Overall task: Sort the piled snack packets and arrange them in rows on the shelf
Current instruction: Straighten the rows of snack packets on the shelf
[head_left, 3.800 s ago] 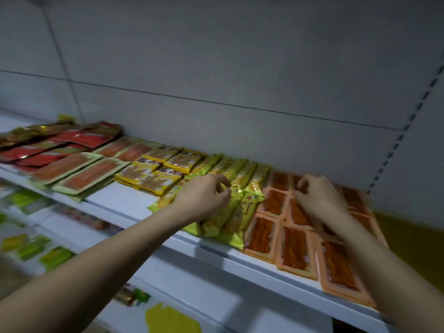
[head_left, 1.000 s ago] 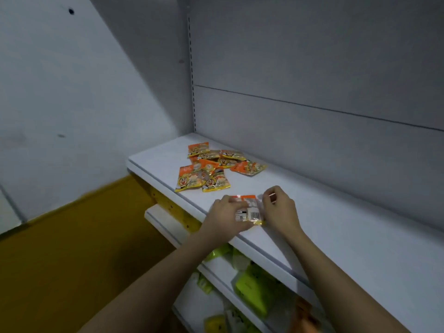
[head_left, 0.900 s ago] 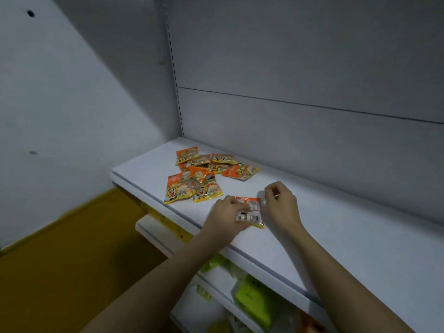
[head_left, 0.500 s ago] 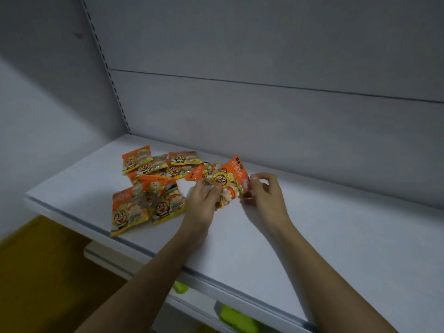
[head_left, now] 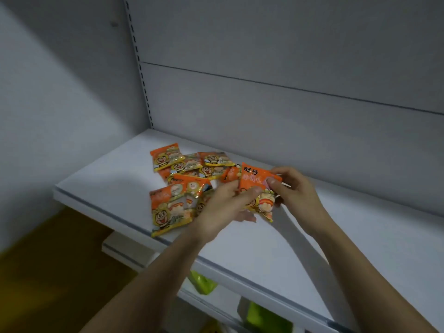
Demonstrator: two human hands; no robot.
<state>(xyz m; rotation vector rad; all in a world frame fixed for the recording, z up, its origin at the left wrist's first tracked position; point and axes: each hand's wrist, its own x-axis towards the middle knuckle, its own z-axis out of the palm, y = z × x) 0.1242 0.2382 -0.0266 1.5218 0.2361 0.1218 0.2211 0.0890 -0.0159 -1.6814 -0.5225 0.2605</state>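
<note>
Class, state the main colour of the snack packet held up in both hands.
Orange, with black characters; the head view shows the snack packet best.

Lower half of the orange foil snack packet (head_left: 254, 186) masked by left hand (head_left: 224, 207) fingers at the grip. Overlapped beside it: loose pile of orange packets (head_left: 185, 169), prints blurred. Below, green packs (head_left: 203, 283) half hidden under the white metal shelf (head_left: 264, 246).

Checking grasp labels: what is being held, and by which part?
One orange snack packet, raised above the shelf: left hand pinches its left edge, right hand its right edge.
</note>
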